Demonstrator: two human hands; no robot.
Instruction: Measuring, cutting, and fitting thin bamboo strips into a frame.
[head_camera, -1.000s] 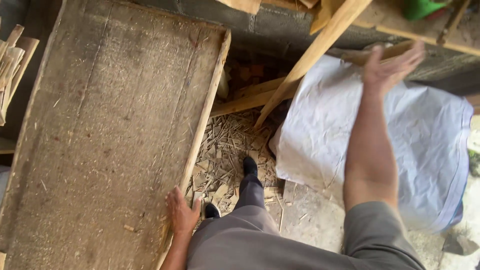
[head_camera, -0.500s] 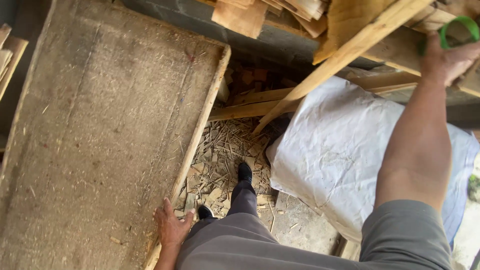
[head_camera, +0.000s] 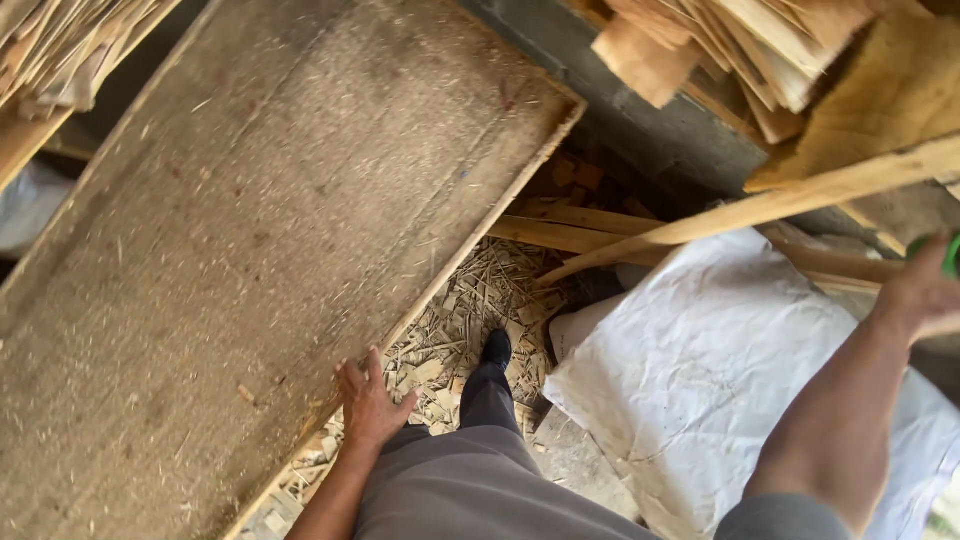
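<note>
My left hand (head_camera: 368, 402) rests flat with fingers spread on the near edge of a long, worn wooden work table (head_camera: 230, 250) dusted with chips. My right hand (head_camera: 925, 290) reaches out to the far right, its fingers curled around a green object (head_camera: 948, 252) that the frame edge mostly cuts off. My grey trouser leg (head_camera: 480, 470) and black shoe (head_camera: 497, 348) stand on a floor strewn with wood shavings (head_camera: 460, 320).
A crumpled white sack (head_camera: 720, 380) lies on the floor under my right arm. Long wooden slats (head_camera: 800, 200) lean across above it. Stacks of thin wood pieces (head_camera: 740, 50) sit at the top right and top left (head_camera: 60, 50).
The view has tilted and shifted left. My right hand has dropped lower in the frame and stays on the green object it reached half a second ago. The left hand stays on the table edge.
</note>
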